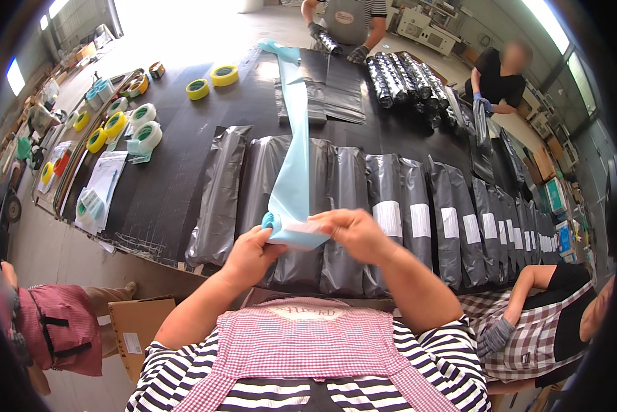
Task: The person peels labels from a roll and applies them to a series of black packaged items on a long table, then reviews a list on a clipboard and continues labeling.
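My left hand (250,259) grips the coiled end of a light blue label strip (293,178), holding it over the near row of grey plastic packages. Opposite it, my right hand (356,233) pinches the edge of the strip, where a white label (300,226) appears to lie on the blue backing; exactly what the fingertips hold is hard to see. The strip's long tail runs away from me across the table to its far side. Below my hands lie unlabelled grey packages (346,178); to the right, labelled packages (418,237) stretch along the edge.
Tape rolls (146,135) and paper sheets (106,180) lie on the table's left. Far across are flat dark bags (345,96) and stacked shiny black rolls (408,79). Co-workers stand at the far side and right, and people are beside me. A cardboard box (141,326) sits at lower left.
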Demonstrator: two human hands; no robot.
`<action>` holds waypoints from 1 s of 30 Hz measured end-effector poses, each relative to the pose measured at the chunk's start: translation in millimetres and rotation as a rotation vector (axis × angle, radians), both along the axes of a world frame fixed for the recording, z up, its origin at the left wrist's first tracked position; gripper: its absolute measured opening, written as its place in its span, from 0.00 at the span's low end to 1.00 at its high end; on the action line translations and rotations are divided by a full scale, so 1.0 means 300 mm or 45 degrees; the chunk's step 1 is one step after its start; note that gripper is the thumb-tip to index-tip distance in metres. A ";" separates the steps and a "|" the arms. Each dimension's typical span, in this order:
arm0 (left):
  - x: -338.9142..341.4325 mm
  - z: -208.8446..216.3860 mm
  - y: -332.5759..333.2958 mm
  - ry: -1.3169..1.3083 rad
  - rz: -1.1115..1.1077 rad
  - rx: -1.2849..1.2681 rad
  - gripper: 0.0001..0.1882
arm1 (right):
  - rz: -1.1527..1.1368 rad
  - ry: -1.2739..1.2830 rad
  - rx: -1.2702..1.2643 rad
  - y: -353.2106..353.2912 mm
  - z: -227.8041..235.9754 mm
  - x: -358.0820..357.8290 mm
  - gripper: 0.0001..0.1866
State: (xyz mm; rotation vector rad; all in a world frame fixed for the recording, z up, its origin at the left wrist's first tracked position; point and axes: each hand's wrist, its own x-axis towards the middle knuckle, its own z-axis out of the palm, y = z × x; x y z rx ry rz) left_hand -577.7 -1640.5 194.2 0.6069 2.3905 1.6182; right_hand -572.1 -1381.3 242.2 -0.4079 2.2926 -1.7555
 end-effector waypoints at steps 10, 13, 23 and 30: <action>-0.065 -0.126 -0.215 -0.799 0.374 0.872 0.13 | -0.389 0.690 0.202 0.303 -0.141 -0.046 0.16; -0.058 -0.115 -0.235 -0.826 0.395 1.003 0.14 | -0.226 0.909 0.695 0.314 -0.279 -0.014 0.18; -0.003 -0.051 -0.155 -0.838 0.367 0.969 0.14 | -0.088 0.334 1.242 0.194 -0.179 -0.017 0.20; -0.016 -0.011 -0.035 -0.755 0.401 1.133 0.14 | -0.145 0.057 1.344 0.090 -0.312 -0.033 0.39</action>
